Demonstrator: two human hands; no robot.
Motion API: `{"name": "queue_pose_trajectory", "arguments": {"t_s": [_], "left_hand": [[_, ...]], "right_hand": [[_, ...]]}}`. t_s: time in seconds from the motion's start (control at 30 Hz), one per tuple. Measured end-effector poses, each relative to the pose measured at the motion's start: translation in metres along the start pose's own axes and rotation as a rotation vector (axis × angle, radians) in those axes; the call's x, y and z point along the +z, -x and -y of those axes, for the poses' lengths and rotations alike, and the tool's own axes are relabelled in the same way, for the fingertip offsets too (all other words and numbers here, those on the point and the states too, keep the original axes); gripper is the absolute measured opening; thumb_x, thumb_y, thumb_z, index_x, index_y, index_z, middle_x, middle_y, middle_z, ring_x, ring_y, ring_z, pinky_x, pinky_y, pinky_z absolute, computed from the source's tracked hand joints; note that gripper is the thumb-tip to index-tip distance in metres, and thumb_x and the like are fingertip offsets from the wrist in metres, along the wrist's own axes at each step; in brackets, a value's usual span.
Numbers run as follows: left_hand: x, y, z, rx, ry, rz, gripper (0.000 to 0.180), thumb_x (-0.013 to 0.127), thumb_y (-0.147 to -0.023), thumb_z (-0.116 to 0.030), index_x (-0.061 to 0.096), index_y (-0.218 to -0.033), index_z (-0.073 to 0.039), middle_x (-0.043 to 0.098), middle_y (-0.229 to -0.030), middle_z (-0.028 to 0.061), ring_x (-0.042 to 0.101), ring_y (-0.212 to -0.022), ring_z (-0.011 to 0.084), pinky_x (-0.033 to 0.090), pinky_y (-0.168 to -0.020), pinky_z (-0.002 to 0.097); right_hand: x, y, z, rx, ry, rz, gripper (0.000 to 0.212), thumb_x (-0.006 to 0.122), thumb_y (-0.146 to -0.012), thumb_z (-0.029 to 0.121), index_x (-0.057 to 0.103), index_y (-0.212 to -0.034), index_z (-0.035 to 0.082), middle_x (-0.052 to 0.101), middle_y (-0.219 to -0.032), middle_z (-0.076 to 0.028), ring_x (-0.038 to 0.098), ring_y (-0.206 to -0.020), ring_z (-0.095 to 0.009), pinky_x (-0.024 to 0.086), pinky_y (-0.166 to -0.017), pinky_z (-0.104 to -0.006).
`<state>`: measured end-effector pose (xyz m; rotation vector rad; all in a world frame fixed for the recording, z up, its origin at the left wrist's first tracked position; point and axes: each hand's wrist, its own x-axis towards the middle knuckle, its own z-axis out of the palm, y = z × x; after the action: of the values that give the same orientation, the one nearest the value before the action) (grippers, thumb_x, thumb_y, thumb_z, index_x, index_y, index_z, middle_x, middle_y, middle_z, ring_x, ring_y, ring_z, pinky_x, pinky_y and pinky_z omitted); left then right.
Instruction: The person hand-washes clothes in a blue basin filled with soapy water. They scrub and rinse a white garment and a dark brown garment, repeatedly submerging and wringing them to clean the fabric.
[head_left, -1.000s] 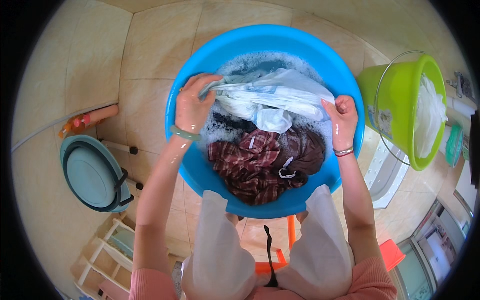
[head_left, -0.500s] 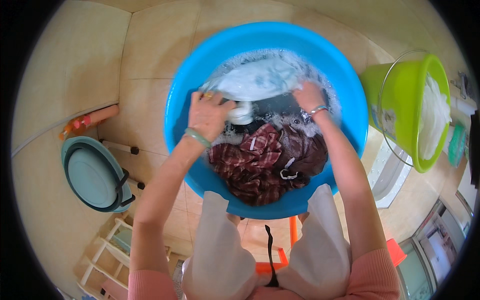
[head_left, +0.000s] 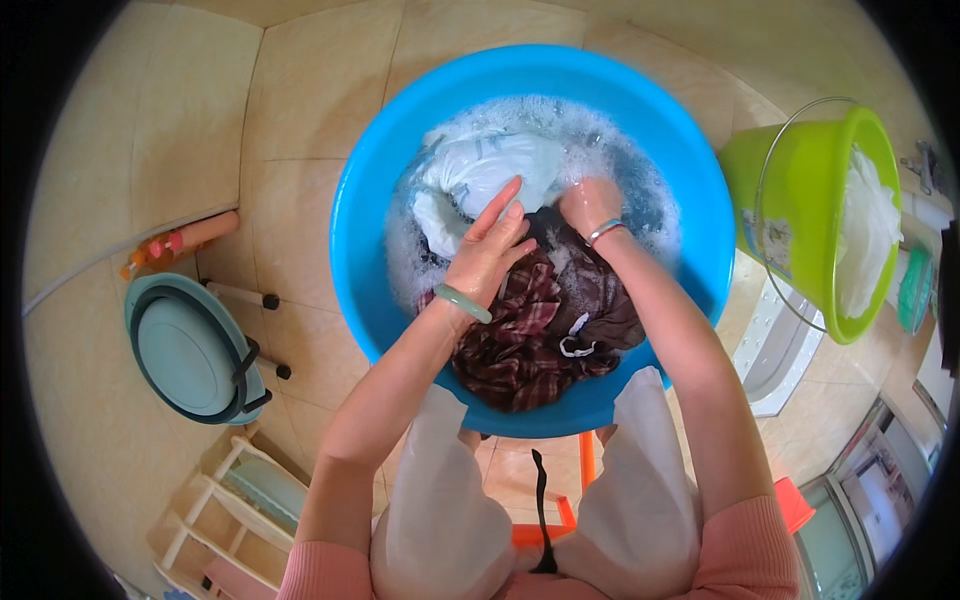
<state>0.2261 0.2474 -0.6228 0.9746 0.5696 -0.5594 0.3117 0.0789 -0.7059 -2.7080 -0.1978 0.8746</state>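
Left hand (head_left: 488, 245): fingers spread and extended, clasping nothing; held over the clothes, index finger overlapping the edge of the white cloth; contact cannot be told. Pale green, glossy ring bangle (head_left: 462, 303) at the wrist.

Right hand (head_left: 592, 205): bent downward, fingers hidden among suds and dark fabric; whether it grasps anything cannot be told. Narrow silver-coloured bracelet (head_left: 604, 232) at the wrist.

White cloth with pale blue markings (head_left: 505, 165): wet, bunched, in the far left part of the wash, beyond the left hand.

Maroon plaid fabric garment (head_left: 520, 345): crumpled, on the near side, partly beneath the left forearm.

Dark brown fabric garment (head_left: 605, 300): heaped against the plaid one on its right; white cord (head_left: 575, 347) lying on the near part.

White foamy water (head_left: 625, 155): around the far side of the clothes.

Large round blue plastic basin (head_left: 352, 240): contains all the above laundry; stands before the person's knees.

Lime-green plastic bucket (head_left: 800, 200): right of the basin, tilted in view, wire handle, crumpled white material (head_left: 866, 240) inside.

Grey-blue oval tub with dark rim (head_left: 185, 355): at left, well apart from the basin.
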Motion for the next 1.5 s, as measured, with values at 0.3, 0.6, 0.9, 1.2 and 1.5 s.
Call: {"name": "queue_pose_trajectory", "arguments": {"t_s": [0.3,0.6,0.9,1.2,1.5], "left_hand": [[-0.022,-0.044,-0.026,0.056,0.286,0.052,0.062,0.056,-0.094,-0.049,0.044,-0.138,-0.008,0.055,-0.131,0.0120,0.055,-0.119,0.0271,0.045,-0.102,0.0416],[-0.014,-0.025,-0.008,0.070,0.462,0.116,0.041,0.061,-0.093,-0.030,0.055,-0.126,-0.005,0.065,-0.108,0.0093,0.062,-0.094,0.0225,0.052,-0.084,0.0368],[0.019,-0.019,-0.020,0.227,0.272,-0.275,0.033,0.056,-0.096,-0.030,0.060,-0.113,-0.003,0.063,-0.103,0.0072,0.060,-0.094,0.0181,0.049,-0.083,0.0329],[-0.004,0.014,-0.008,0.142,-0.164,-0.118,0.037,0.059,-0.095,-0.016,0.054,-0.131,-0.013,0.054,-0.126,0.0076,0.052,-0.117,0.0203,0.045,-0.098,0.0412],[-0.016,0.020,-0.015,-0.023,-0.104,-0.286,0.037,0.054,-0.098,-0.024,0.050,-0.134,-0.017,0.057,-0.115,0.0127,0.067,-0.091,0.0240,0.057,-0.076,0.0370]], "right_hand": [[-0.055,0.120,0.076,-0.605,-0.660,-0.390,0.021,0.070,-0.076,0.005,0.062,-0.095,0.006,0.053,-0.099,-0.012,0.059,-0.090,-0.033,0.052,-0.072,-0.0388],[-0.051,0.135,0.139,-0.887,-0.282,-0.639,0.014,0.066,-0.072,0.018,0.057,-0.065,0.010,0.051,-0.086,-0.003,0.055,-0.081,-0.018,0.050,-0.053,-0.0270],[-0.025,0.043,0.048,-0.495,-0.361,-0.668,0.014,0.060,-0.088,0.022,0.061,-0.078,0.012,0.064,-0.080,-0.006,0.064,-0.061,-0.023,0.051,-0.049,-0.0353],[-0.038,0.066,-0.038,-0.097,0.309,-0.502,0.026,0.061,-0.087,0.036,0.067,-0.094,0.011,0.065,-0.093,-0.007,0.061,-0.088,-0.030,0.050,-0.076,-0.0444],[-0.004,0.018,0.028,-0.343,0.160,-0.312,0.045,0.061,-0.089,0.033,0.054,-0.125,0.007,0.061,-0.106,-0.014,0.062,-0.087,-0.032,0.050,-0.080,-0.0439]]}}
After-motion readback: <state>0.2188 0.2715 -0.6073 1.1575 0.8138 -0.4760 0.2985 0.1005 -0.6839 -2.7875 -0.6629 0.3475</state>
